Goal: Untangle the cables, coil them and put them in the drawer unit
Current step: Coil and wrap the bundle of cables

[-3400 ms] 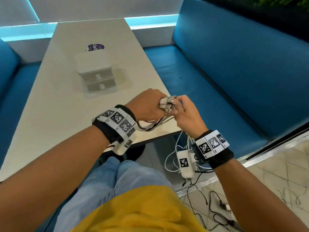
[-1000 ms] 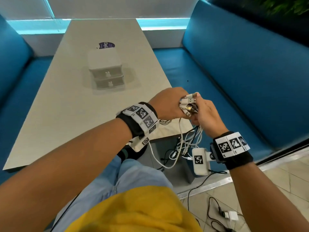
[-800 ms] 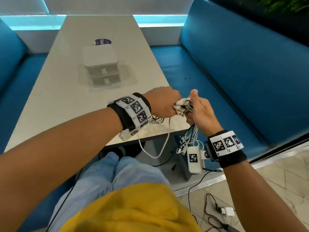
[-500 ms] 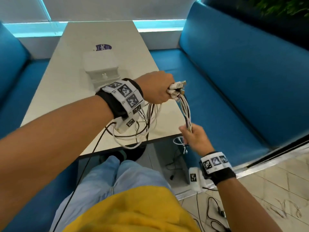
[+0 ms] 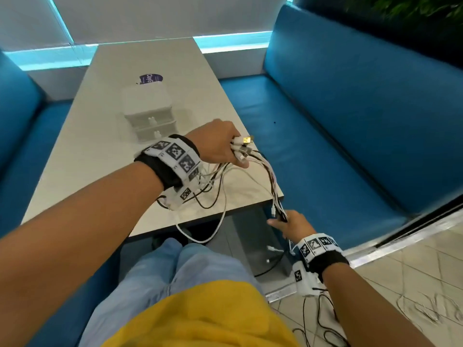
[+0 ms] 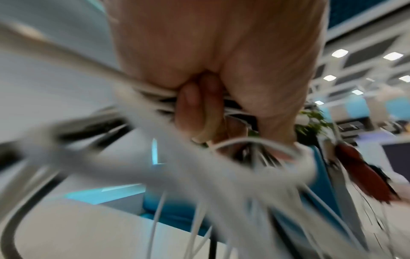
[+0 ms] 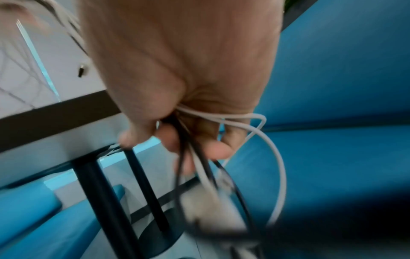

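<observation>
Both grips are closed on the cables [image 5: 271, 182]. Left hand [image 5: 217, 144] clenches the bundle near its plug ends, above the near right part of the surface [image 5: 105, 136]; a cluster of white connectors and one gold-tipped USB plug [image 5: 246, 139] projects from the fist. Right hand [image 5: 292, 222] pinches several strands lower down, off the surface's near right corner, fingers curled round white and black leads. Between the hands the strands run as a fairly straight group. Slack white and dark loops hang below the left wrist, across the surface edge. Cables are thin, mixed white, black and reddish. Drawer unit [image 5: 147, 113], white with two closed drawers, stands farther back on the surface.
</observation>
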`<state>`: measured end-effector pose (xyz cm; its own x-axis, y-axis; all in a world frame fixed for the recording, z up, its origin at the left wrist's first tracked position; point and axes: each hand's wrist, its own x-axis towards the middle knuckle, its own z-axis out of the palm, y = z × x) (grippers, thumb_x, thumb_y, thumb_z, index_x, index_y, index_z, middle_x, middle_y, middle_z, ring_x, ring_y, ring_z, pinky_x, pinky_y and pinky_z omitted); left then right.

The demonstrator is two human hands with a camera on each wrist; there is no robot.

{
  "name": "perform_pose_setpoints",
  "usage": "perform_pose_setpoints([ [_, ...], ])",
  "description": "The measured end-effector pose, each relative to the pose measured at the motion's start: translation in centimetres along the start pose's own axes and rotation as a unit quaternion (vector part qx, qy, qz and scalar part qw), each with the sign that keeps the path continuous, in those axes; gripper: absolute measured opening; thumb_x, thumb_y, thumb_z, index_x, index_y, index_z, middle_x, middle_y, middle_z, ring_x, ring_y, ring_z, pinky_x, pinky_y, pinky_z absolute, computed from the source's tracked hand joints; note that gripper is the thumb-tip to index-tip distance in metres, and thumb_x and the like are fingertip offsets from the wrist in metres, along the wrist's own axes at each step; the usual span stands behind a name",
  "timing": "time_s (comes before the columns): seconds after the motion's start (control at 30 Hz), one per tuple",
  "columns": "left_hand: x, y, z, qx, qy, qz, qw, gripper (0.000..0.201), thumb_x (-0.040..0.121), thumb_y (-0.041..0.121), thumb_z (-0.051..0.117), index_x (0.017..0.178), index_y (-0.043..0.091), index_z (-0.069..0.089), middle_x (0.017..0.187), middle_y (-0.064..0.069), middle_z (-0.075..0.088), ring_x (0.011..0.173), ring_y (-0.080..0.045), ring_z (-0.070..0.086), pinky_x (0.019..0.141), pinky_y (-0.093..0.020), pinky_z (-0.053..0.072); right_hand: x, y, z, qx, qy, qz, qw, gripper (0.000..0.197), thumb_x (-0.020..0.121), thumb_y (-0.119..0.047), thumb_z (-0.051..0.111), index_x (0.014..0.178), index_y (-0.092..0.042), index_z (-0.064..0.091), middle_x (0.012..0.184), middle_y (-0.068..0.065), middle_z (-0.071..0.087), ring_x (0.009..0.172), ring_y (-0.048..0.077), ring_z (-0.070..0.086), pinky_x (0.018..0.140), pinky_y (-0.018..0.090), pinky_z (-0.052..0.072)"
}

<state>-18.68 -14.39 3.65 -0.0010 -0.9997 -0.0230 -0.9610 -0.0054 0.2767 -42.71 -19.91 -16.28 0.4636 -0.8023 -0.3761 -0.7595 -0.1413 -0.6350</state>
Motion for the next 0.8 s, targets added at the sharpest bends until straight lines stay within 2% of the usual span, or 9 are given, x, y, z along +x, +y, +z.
perform_pose_setpoints([
  [0.03, -0.3, -0.6, -0.4, -0.071, 0.017, -0.011, 0.997, 0.030, 0.072, 0.040, 0.080, 0.068, 0.014, 0.066, 0.070, 0.002, 0.065, 0.070, -0.018, 0.061, 0.066, -0.029, 0.046, 0.0, 0.3, -0.6, -0.032, -0.019, 0.012, 0.999, 0.023, 0.076, -0.038, 0.077, 0.080, -0.024, 0.058, 0.080, -0.001, 0.062, 0.081, 0.022, 0.061, 0.071, 0.029, 0.047],
  [0.1, -0.6, -2.4, -1.3, -0.191, 0.076, -0.039, 0.978, 0.018, 0.070, 0.026, 0.082, 0.061, 0.023, 0.067, 0.074, 0.005, 0.068, 0.083, -0.013, 0.067, 0.080, -0.029, 0.053, -0.2, 0.3, -2.4, -0.112, -0.075, 0.038, 0.990, 0.056, 0.068, -0.030, 0.084, 0.117, -0.022, 0.057, 0.110, -0.001, 0.062, 0.107, 0.022, 0.059, 0.086, 0.028, 0.045],
  [0.17, -1.1, -3.6, -2.2, -0.281, 0.145, -0.078, 0.945, 0.018, 0.074, 0.018, 0.076, 0.059, 0.023, 0.068, 0.070, 0.009, 0.065, 0.081, -0.006, 0.066, 0.078, -0.021, 0.052, -0.8, -1.1, -4.8, -0.214, -0.094, 0.044, 0.971, 0.072, 0.069, -0.019, 0.082, 0.132, -0.020, 0.048, 0.127, 0.004, 0.057, 0.119, 0.024, 0.054, 0.090, 0.028, 0.042],
  [0.3, -2.3, -4.5, -3.8, -0.386, 0.290, -0.166, 0.860, 0.032, 0.090, 0.035, 0.064, 0.061, 0.023, 0.056, 0.061, 0.005, 0.051, 0.053, -0.008, 0.044, 0.051, -0.021, 0.036, -1.7, -7.1, -9.2, -0.306, -0.023, -0.004, 0.952, 0.048, 0.077, -0.013, 0.066, 0.123, -0.022, 0.055, 0.125, 0.007, 0.059, 0.115, 0.029, 0.054, 0.091, 0.034, 0.045],
  [0.4, -3.1, -4.8, -4.0, -0.479, 0.285, -0.194, 0.808, 0.036, 0.091, 0.043, 0.059, 0.062, 0.024, 0.048, 0.054, 0.007, 0.038, 0.048, -0.009, 0.031, 0.046, -0.021, 0.024, -3.1, -13.7, -9.2, -0.195, 0.057, -0.129, 0.971, 0.046, 0.079, -0.026, 0.069, 0.123, -0.027, 0.057, 0.117, -0.003, 0.062, 0.108, 0.017, 0.057, 0.092, 0.032, 0.046],
  [0.5, -3.8, -4.5, -3.5, -0.521, 0.267, -0.184, 0.790, 0.037, 0.093, 0.044, 0.056, 0.064, 0.025, 0.045, 0.045, 0.014, 0.036, 0.045, -0.007, 0.030, 0.046, -0.020, 0.025, -5.4, -21.0, -6.3, 0.004, 0.038, -0.276, 0.960, 0.060, 0.082, -0.034, 0.071, 0.137, -0.025, 0.048, 0.130, -0.008, 0.054, 0.119, 0.004, 0.050, 0.102, 0.023, 0.039],
  [0.63, -5.2, -4.8, -3.2, -0.540, 0.283, -0.181, 0.772, 0.037, 0.093, 0.045, 0.055, 0.064, 0.024, 0.048, 0.043, 0.015, 0.038, 0.041, -0.005, 0.034, 0.045, -0.021, 0.031, -5.9, -27.0, -1.8, -0.055, -0.002, -0.322, 0.945, 0.068, 0.084, -0.044, 0.067, 0.141, -0.021, 0.039, 0.140, -0.002, 0.049, 0.129, 0.016, 0.045, 0.106, 0.029, 0.033],
  [0.73, -6.8, -5.7, -3.1, -0.565, 0.303, -0.173, 0.748, 0.038, 0.094, 0.042, 0.055, 0.063, 0.023, 0.044, 0.048, 0.011, 0.033, 0.043, -0.006, 0.029, 0.044, -0.021, 0.027, -5.2, -29.0, 0.3, -0.082, -0.038, -0.277, 0.957, 0.052, 0.083, -0.058, 0.059, 0.122, -0.025, 0.050, 0.119, -0.004, 0.060, 0.115, 0.020, 0.054, 0.108, 0.045, 0.034],
  [0.8, -7.9, -6.4, -2.8, -0.606, 0.305, -0.167, 0.715, 0.036, 0.095, 0.040, 0.055, 0.066, 0.021, 0.045, 0.049, 0.009, 0.030, 0.044, -0.006, 0.026, 0.043, -0.021, 0.023, -4.8, -29.4, 2.1, -0.147, -0.044, -0.275, 0.949, 0.027, 0.091, -0.055, 0.050, 0.094, -0.028, 0.053, 0.091, -0.006, 0.059, 0.103, 0.023, 0.056, 0.114, 0.053, 0.020],
])
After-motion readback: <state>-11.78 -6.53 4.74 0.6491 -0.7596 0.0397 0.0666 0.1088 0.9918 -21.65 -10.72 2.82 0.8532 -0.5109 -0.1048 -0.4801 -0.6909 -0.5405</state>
